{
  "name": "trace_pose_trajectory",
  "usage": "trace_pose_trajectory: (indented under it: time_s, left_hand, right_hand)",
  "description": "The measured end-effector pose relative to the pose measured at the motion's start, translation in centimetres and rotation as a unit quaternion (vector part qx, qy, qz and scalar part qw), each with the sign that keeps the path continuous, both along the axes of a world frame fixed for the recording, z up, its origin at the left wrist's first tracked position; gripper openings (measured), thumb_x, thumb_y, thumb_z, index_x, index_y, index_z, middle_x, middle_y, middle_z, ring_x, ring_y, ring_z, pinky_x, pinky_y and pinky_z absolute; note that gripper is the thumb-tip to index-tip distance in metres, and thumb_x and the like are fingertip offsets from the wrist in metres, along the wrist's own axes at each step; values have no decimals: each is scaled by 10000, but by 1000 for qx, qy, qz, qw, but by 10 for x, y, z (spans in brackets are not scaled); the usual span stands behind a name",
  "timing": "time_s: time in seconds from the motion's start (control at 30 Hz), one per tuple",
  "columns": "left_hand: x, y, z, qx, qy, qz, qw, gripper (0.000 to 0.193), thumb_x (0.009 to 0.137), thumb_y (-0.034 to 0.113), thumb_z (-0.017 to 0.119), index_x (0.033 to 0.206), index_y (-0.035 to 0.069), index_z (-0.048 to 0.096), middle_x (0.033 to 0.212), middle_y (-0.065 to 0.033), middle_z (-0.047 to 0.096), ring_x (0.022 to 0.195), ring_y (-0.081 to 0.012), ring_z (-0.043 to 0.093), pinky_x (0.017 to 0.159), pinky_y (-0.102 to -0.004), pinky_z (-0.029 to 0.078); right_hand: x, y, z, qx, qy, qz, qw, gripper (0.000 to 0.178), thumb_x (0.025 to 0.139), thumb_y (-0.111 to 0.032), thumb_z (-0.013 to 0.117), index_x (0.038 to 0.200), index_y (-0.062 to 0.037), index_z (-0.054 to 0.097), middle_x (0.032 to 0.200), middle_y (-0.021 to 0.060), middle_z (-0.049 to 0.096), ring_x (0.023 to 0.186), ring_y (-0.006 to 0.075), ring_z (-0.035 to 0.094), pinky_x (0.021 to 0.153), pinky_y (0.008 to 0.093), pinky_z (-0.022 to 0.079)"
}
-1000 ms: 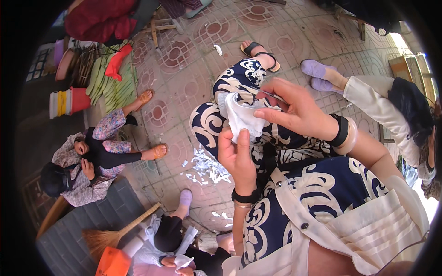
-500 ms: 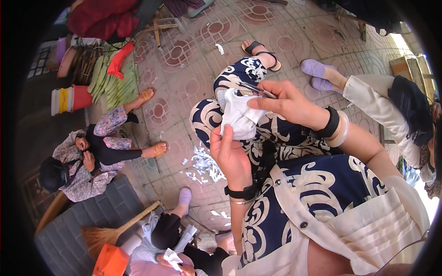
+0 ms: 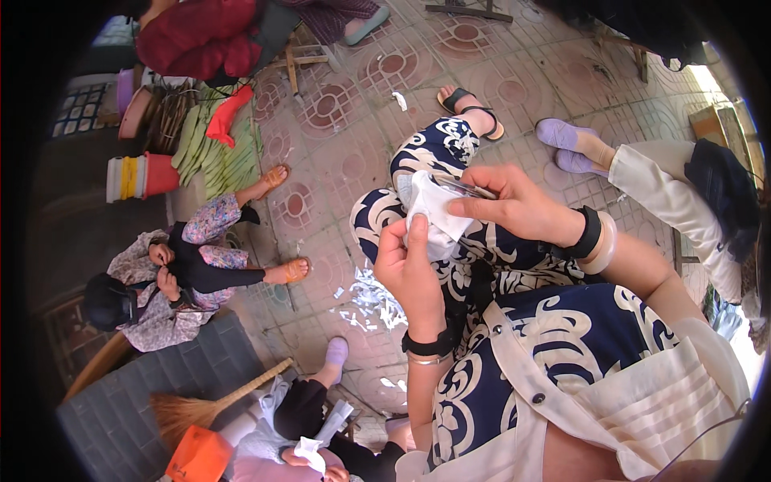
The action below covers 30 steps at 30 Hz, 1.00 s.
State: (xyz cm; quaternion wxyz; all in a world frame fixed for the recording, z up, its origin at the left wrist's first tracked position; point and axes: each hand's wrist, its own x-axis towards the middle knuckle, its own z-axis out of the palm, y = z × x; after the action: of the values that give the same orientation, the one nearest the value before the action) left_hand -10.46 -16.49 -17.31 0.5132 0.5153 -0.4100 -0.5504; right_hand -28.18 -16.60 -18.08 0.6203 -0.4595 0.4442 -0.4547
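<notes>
My left hand (image 3: 409,269) pinches the lower edge of a white piece of cloth or paper (image 3: 434,213) between thumb and fingers, holding it up over my patterned lap, while my right hand (image 3: 514,205) is closed around what looks like small scissors (image 3: 466,189) at the sheet's upper edge. To cut cleanly I judge I should keep the sheet taut with the left and keep its thumb clear of the blades. White scraps (image 3: 373,297) lie on the tiled floor (image 3: 353,104) below.

Navy dress with cream swirls (image 3: 554,353), cream pleated apron (image 3: 642,402), black wristbands, perhaps a pale bangle (image 3: 604,245)
</notes>
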Motion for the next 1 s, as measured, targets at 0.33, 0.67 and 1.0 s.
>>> trace_pose_trajectory:
  time_s: [0.33,0.67,1.0]
  left_hand:
    - [-8,-2,1,-7,47,58,997,126,938,129,629,910,13,589,878,-15,624,784,-63,557,723,-215,442]
    - [0,-1,-5,9,21,57,998,151,946,167,621,916,21,602,842,11,618,738,-34,516,670,-184,410]
    - [-11,1,-3,21,47,39,998,132,932,147,636,920,20,601,842,14,604,740,-36,513,659,-189,414]
  right_hand:
    - [-1,-8,4,27,-9,-30,999,199,896,-224,692,906,-32,644,720,-79,522,653,15,419,543,214,312]
    - [-17,-8,1,-6,-12,-109,994,185,925,-170,658,1024,-17,628,844,-84,568,777,8,470,665,186,396]
    - [4,7,24,-262,279,-93,919,366,768,-254,786,990,-44,584,838,97,601,747,282,636,603,357,495]
